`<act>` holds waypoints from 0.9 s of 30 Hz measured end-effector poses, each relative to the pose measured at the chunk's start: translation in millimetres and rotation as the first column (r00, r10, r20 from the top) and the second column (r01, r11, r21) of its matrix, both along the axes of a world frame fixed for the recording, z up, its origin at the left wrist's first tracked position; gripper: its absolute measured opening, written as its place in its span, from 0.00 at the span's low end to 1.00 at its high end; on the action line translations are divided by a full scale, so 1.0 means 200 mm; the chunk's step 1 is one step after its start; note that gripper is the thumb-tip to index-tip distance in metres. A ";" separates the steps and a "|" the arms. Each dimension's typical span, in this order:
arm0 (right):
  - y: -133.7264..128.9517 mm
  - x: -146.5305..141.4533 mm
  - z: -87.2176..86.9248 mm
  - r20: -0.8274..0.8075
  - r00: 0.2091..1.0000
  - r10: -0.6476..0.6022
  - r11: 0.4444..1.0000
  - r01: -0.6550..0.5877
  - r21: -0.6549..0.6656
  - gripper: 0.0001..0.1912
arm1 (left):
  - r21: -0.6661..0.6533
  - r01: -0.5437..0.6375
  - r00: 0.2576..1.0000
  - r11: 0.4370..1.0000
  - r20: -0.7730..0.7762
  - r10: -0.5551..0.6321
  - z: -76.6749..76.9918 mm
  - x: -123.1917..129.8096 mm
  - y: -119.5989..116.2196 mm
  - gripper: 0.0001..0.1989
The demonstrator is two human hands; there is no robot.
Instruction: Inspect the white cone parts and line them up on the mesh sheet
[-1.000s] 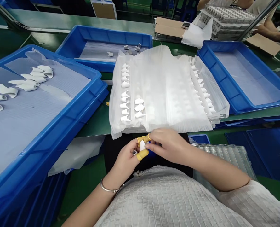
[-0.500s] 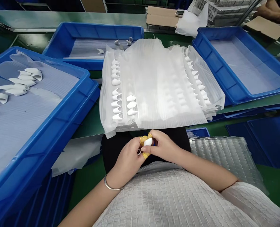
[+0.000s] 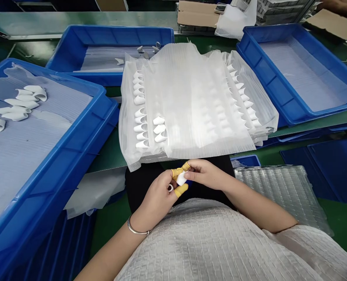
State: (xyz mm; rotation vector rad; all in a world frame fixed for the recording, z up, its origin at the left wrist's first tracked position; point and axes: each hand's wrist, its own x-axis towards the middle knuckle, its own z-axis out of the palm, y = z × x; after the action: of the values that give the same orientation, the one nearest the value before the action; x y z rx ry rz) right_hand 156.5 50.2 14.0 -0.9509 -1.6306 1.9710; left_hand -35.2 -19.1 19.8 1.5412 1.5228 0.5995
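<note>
Over my lap, my left hand (image 3: 161,192) and my right hand (image 3: 205,173) meet around a small white piece (image 3: 182,178). Yellow finger covers are on fingertips of my left hand, and one shows by my right fingertips. A second white, ring-like end (image 3: 170,187) shows within my left fingers. Just beyond my hands lies a stack of trays under a translucent white sheet (image 3: 185,97), with rows of white pointed pieces (image 3: 142,128) showing at its left and right sides.
At the left, a blue bin (image 3: 82,117) holds several white pieces on lining sheets. Another blue bin (image 3: 109,37) stands behind, with a few pieces. A lined blue bin (image 3: 278,82) is at the right. A clear ridged tray (image 3: 281,191) lies low at the right.
The white piece has turned between my fingers, and my left thumb has come away from it. My right hand has shifted slightly. The whole view has moved a little.
</note>
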 end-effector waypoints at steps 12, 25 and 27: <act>-0.01 0.03 0.01 0.068 0.997 -0.022 0.957 0.002 0.291 0.18 | -0.036 -0.164 0.971 0.986 0.172 0.167 0.02 -0.01 0.00 0.09; -0.04 -0.07 -0.02 0.125 0.975 -0.185 0.979 0.194 -0.062 0.24 | 0.268 0.030 0.997 0.963 -0.071 -0.011 0.00 -0.02 -0.02 0.10; -0.02 -0.05 -0.04 0.108 0.969 -0.221 0.961 0.236 -0.145 0.25 | 0.277 0.007 0.998 0.961 -0.061 0.011 -0.01 -0.03 -0.02 0.08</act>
State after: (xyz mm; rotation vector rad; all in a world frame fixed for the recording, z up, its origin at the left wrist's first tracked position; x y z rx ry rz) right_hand 146.4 46.3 6.6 -1.2461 -1.3559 1.9412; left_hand -40.7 -23.1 18.4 1.7834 1.5356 0.8009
